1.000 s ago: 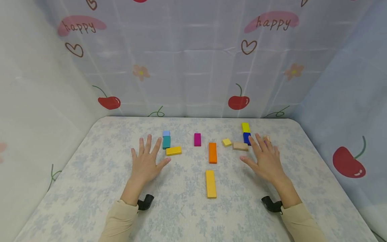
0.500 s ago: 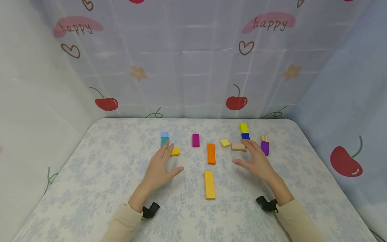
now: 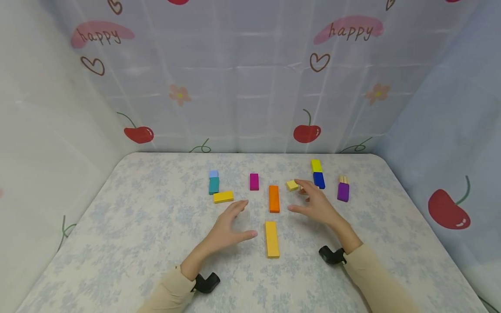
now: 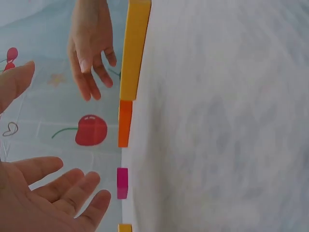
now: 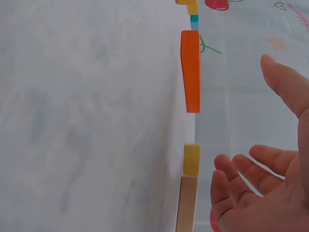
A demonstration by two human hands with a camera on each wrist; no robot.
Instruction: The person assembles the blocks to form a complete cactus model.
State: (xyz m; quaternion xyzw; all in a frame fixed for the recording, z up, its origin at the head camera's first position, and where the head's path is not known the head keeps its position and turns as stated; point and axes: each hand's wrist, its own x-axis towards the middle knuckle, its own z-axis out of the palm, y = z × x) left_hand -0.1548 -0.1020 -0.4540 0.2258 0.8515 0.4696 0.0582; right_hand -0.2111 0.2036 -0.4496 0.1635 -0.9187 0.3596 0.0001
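My left hand [image 3: 223,232] hovers over the table with thumb and fingers spread apart, holding nothing. To its right lies a long amber block [image 3: 272,240], and a shorter yellow block [image 3: 223,197] sits beyond its fingers. My right hand [image 3: 318,208] is held above the table too, fingers loosely bent and nothing in them. It partly covers a tan wooden block [image 5: 187,205], with a small pale yellow block [image 3: 292,185] just past the fingertips. An orange block [image 3: 274,199] lies between the two hands.
A magenta block [image 3: 254,181] lies behind the orange one. At the back left are teal [image 3: 213,185] and light blue [image 3: 213,174] blocks. Farther right are bright yellow [image 3: 316,165], dark blue [image 3: 318,180] and purple [image 3: 343,192] blocks. A printed curtain [image 3: 242,87] hangs behind the table.
Both hands have moved inward toward the middle, the left one rightward and nearer, the right one leftward. Their fingers have gone from widely spread to more bent. The blocks stay put.
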